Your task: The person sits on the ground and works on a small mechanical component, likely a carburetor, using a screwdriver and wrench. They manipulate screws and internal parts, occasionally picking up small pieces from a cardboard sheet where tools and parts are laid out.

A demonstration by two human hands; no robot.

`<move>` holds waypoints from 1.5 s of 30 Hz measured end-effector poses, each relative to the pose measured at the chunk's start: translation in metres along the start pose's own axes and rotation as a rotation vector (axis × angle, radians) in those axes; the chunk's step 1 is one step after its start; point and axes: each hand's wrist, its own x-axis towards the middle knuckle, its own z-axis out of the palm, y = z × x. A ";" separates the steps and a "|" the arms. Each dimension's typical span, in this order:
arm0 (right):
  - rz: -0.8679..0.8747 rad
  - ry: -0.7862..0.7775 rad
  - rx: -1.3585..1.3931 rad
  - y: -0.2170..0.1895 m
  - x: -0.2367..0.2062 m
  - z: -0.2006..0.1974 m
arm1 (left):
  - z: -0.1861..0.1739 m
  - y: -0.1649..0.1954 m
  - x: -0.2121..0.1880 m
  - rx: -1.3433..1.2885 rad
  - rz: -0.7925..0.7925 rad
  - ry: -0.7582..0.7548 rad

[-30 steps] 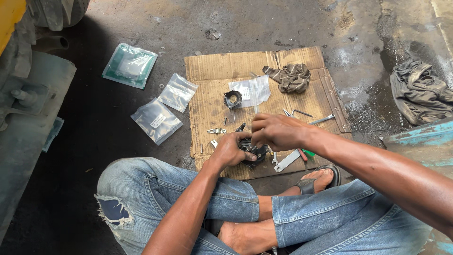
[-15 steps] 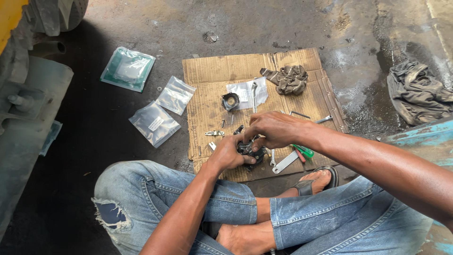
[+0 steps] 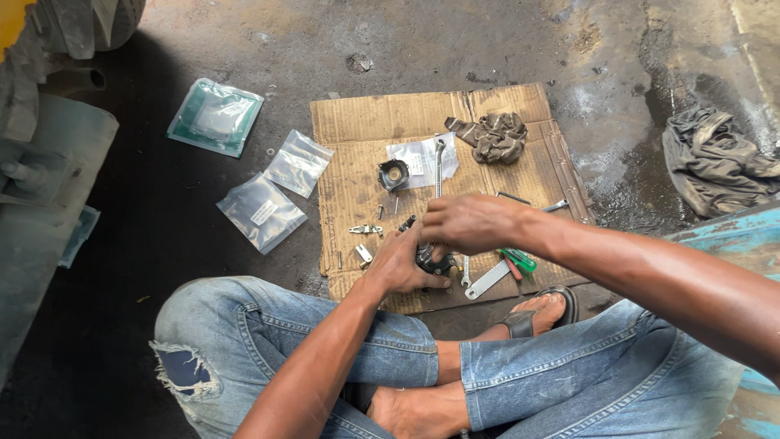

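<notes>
Hands unchanged since earlier: left hand (image 3: 400,264) cups dark metal part (image 3: 433,260); right hand (image 3: 471,223), fingers curled, seemingly grips it at twelve o'clock.

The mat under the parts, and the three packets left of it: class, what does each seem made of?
Mat: brown corrugated cardboard, matte, with visible ribbing and fold creases. Packets: apparently thin clear plastic film, glossy, contents and floor showing through.

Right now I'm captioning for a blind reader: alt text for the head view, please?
Seated cross-legged, a person's left hand and right hand grip a small dark metal part over cardboard strewn with tools, a rag and plastic bags.
</notes>
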 end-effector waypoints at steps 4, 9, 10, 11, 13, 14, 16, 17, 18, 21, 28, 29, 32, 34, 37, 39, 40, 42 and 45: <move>-0.134 0.125 -0.210 0.014 -0.009 0.017 | 0.000 -0.002 0.001 0.030 0.017 0.006; -0.347 0.351 -0.342 0.033 -0.006 0.029 | -0.001 -0.002 0.000 0.050 0.039 0.036; -0.367 0.345 -0.335 0.036 -0.004 0.031 | -0.001 -0.001 0.000 0.046 0.035 0.030; -0.389 0.337 -0.327 0.039 -0.002 0.033 | -0.001 -0.001 0.000 0.040 0.030 0.024; -0.419 0.345 -0.329 0.043 -0.001 0.036 | -0.002 0.001 0.000 0.037 0.022 0.019; -0.426 0.362 -0.341 0.044 -0.001 0.038 | -0.002 0.002 0.000 0.043 0.021 0.019; -0.394 0.362 -0.357 0.045 -0.001 0.041 | -0.003 0.004 0.001 0.057 -0.019 0.009; -0.356 0.346 -0.360 0.044 -0.001 0.045 | -0.002 0.005 0.001 0.065 -0.060 -0.001; -0.317 0.331 -0.362 0.044 -0.003 0.049 | -0.002 0.006 0.002 0.075 -0.099 -0.013; -0.137 0.418 -0.333 0.035 -0.013 0.066 | 0.002 0.007 0.003 0.131 -0.138 0.002; 0.183 0.412 -0.186 0.008 -0.022 0.087 | 0.003 0.010 0.000 0.121 -0.071 0.050; 0.224 0.386 -0.193 0.005 -0.022 0.087 | 0.002 0.011 0.000 0.120 -0.066 0.059; 0.292 0.353 -0.181 -0.002 -0.022 0.083 | 0.005 0.011 0.000 0.114 -0.111 0.037; 0.337 0.328 -0.151 -0.008 -0.021 0.078 | 0.008 0.007 0.003 0.113 -0.146 0.014; 0.516 0.265 -0.047 -0.026 -0.014 0.074 | 0.015 -0.005 0.007 0.121 -0.084 0.056; 0.745 0.237 0.079 -0.045 -0.008 0.073 | 0.019 -0.012 0.009 0.139 0.082 0.171; 0.774 0.241 0.081 -0.053 -0.007 0.071 | 0.021 -0.014 0.008 0.139 0.102 0.189; 0.835 0.260 0.075 -0.061 -0.006 0.065 | 0.020 -0.014 0.007 0.146 0.153 0.228; 0.737 0.356 0.392 -0.051 -0.007 0.050 | 0.011 -0.009 0.002 0.087 -0.103 0.042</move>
